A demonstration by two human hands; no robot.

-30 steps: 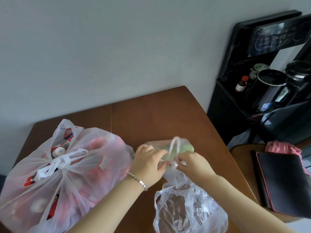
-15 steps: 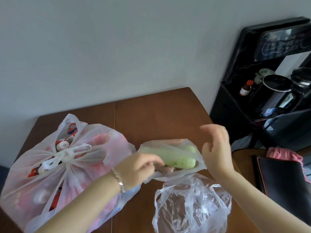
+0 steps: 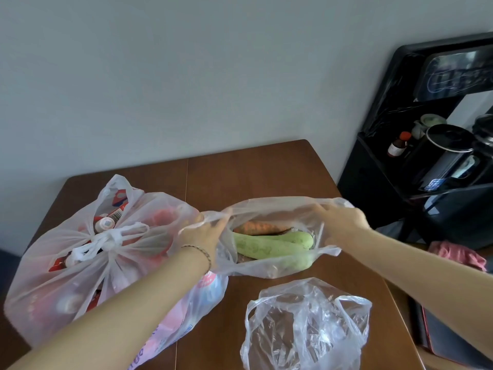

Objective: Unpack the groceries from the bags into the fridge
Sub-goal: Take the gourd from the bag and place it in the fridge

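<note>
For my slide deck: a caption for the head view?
Both hands spread open a vegetable bag on the table.

bare forearms, thin bracelet (image 3: 198, 251)

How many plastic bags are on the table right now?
3. A big tied bag on the left, a clear bag of vegetables held open by both hands in the middle, and a crumpled clear bag nearest the camera. Others may be out of view.
</note>
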